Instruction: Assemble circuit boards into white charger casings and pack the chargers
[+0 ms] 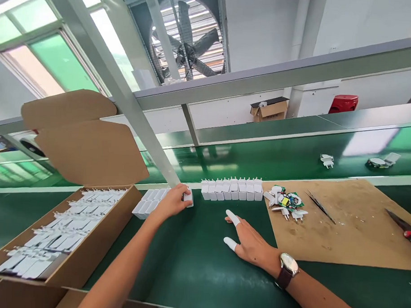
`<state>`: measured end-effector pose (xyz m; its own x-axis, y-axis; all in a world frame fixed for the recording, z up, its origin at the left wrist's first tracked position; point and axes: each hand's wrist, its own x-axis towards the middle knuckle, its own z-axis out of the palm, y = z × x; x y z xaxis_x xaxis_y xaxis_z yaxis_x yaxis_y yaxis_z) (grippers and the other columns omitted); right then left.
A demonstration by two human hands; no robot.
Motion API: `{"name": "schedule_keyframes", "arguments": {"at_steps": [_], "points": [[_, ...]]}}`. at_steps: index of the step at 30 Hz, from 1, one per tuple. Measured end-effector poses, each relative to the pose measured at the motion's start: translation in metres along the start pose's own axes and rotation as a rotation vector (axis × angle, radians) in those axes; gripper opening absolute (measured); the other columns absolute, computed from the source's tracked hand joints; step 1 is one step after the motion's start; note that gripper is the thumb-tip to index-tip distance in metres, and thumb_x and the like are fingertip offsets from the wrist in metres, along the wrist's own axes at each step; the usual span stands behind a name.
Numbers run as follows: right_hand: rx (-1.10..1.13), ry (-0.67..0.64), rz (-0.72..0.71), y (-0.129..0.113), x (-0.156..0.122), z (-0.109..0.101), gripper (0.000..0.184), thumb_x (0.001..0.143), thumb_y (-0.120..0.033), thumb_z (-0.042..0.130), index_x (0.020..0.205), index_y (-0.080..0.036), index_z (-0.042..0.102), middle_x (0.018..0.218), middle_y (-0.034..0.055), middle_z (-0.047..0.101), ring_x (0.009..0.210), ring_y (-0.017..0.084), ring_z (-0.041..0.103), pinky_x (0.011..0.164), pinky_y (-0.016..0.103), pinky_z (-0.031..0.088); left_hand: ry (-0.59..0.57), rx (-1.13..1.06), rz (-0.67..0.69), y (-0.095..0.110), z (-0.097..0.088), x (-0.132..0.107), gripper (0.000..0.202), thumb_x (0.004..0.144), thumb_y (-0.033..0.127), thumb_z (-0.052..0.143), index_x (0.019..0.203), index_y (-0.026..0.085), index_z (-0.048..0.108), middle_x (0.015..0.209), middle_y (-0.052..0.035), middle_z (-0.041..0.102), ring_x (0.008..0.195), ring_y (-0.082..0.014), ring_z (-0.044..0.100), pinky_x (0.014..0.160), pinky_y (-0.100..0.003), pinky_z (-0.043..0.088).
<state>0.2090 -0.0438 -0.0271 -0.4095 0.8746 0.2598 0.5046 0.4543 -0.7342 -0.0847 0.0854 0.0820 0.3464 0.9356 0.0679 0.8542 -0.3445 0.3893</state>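
My left hand (173, 201) reaches forward and is closed round a white charger housing (188, 197) at the right end of a group of white housings (150, 201) lying on the green mat. My right hand (252, 242) lies flat on the mat with fingers spread, holding nothing; white finger cots cover two fingertips and a watch (288, 266) is on the wrist. A row of upright white housings (231, 189) stands just beyond the right hand. A small pile of circuit boards and plug parts (286, 202) lies to its right.
An open cardboard box (87, 248) full of white housings sits at the left, flaps raised. A brown board (344, 226) carries tweezers (320, 206) and red-handled cutters (405, 227). A green conveyor belt (293, 152) runs behind, with loose parts (327, 161). A slanted metal post (148, 138) rises ahead.
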Motion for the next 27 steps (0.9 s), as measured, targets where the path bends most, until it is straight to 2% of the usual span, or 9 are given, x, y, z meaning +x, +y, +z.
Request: {"name": "schedule_keyframes", "arguments": {"at_steps": [4, 7, 12, 14, 17, 20, 22, 24, 27], "points": [[-0.026, -0.011, -0.022, -0.002, 0.000, -0.001, 0.075, 0.097, -0.025, 0.056, 0.163, -0.020, 0.021, 0.146, 0.0205, 0.054, 0.136, 0.033, 0.054, 0.116, 0.059, 0.043, -0.017, -0.057, -0.003, -0.011, 0.010, 0.030, 0.033, 0.072, 0.047, 0.073, 0.088, 0.021, 0.060, 0.106, -0.0080, 0.066, 0.096, -0.0275, 0.067, 0.085, -0.041, 0.059], [-0.034, -0.032, -0.020, 0.000, 0.000, -0.003, 0.072, 0.098, -0.025, 0.053, 0.162, -0.019, 0.022, 0.149, 0.0205, 0.052, 0.140, 0.033, 0.051, 0.118, 0.058, 0.042, -0.027, -0.068, 0.010, -0.008, 0.016, 0.043, 0.040, 0.073, 0.045, 0.075, 0.101, 0.021, 0.058, 0.111, -0.0087, 0.065, 0.098, -0.0268, 0.068, 0.082, -0.039, 0.059], [-0.044, -0.062, -0.049, 0.005, -0.003, 0.000, 0.066, 0.100, -0.026, 0.048, 0.161, -0.018, 0.024, 0.152, 0.0207, 0.047, 0.142, 0.032, 0.048, 0.120, 0.056, 0.040, -0.096, -0.022, 0.067, 0.007, 0.012, 0.055, 0.090, 0.066, 0.043, 0.084, 0.143, 0.021, 0.043, 0.145, -0.0174, 0.050, 0.124, -0.0330, 0.061, 0.097, -0.043, 0.055], [-0.046, -0.044, -0.050, 0.009, -0.003, 0.003, 0.067, 0.100, -0.026, 0.050, 0.161, -0.019, 0.024, 0.153, 0.0202, 0.047, 0.143, 0.032, 0.047, 0.120, 0.056, 0.040, -0.162, 0.016, 0.106, 0.015, 0.010, 0.062, 0.104, 0.060, 0.046, 0.089, 0.150, 0.025, 0.040, 0.154, -0.0167, 0.044, 0.133, -0.0350, 0.056, 0.106, -0.044, 0.050], [-0.048, -0.021, -0.063, 0.015, -0.003, 0.007, 0.066, 0.100, -0.026, 0.050, 0.161, -0.021, 0.024, 0.155, 0.0187, 0.046, 0.147, 0.031, 0.044, 0.122, 0.054, 0.038, -0.254, 0.103, 0.123, 0.024, 0.011, 0.074, 0.094, 0.057, 0.045, 0.091, 0.141, 0.026, 0.054, 0.147, -0.0131, 0.056, 0.135, -0.0379, 0.054, 0.109, -0.044, 0.047], [-0.033, -0.046, -0.055, 0.021, -0.007, 0.009, 0.068, 0.100, -0.028, 0.048, 0.162, -0.025, 0.021, 0.158, 0.0167, 0.043, 0.148, 0.030, 0.043, 0.122, 0.054, 0.038, -0.300, 0.195, 0.074, 0.032, 0.015, 0.081, 0.076, 0.059, 0.041, 0.090, 0.129, 0.024, 0.064, 0.133, -0.0118, 0.067, 0.125, -0.0389, 0.061, 0.101, -0.042, 0.050], [-0.022, -0.089, -0.030, 0.026, -0.012, 0.009, 0.071, 0.099, -0.028, 0.047, 0.163, -0.028, 0.017, 0.162, 0.0138, 0.039, 0.150, 0.030, 0.040, 0.122, 0.055, 0.037, -0.324, 0.228, 0.047, 0.036, 0.018, 0.080, 0.074, 0.060, 0.039, 0.089, 0.128, 0.023, 0.065, 0.130, -0.0112, 0.069, 0.120, -0.0372, 0.064, 0.098, -0.040, 0.052], [-0.023, -0.159, 0.034, 0.035, -0.017, 0.008, 0.074, 0.096, -0.029, 0.048, 0.164, -0.028, 0.018, 0.165, 0.0114, 0.035, 0.152, 0.032, 0.037, 0.122, 0.054, 0.037, -0.350, 0.239, 0.038, 0.041, 0.018, 0.077, 0.074, 0.060, 0.037, 0.089, 0.128, 0.021, 0.065, 0.130, -0.0112, 0.069, 0.119, -0.0354, 0.065, 0.098, -0.038, 0.052], [-0.062, -0.266, 0.199, 0.051, -0.017, 0.005, 0.075, 0.090, -0.036, 0.055, 0.160, -0.021, 0.033, 0.164, 0.0127, 0.038, 0.150, 0.037, 0.038, 0.121, 0.053, 0.038, -0.387, 0.237, 0.030, 0.044, 0.013, 0.068, 0.074, 0.062, 0.035, 0.089, 0.130, 0.019, 0.064, 0.134, -0.0126, 0.067, 0.121, -0.0352, 0.063, 0.097, -0.038, 0.052]]}}
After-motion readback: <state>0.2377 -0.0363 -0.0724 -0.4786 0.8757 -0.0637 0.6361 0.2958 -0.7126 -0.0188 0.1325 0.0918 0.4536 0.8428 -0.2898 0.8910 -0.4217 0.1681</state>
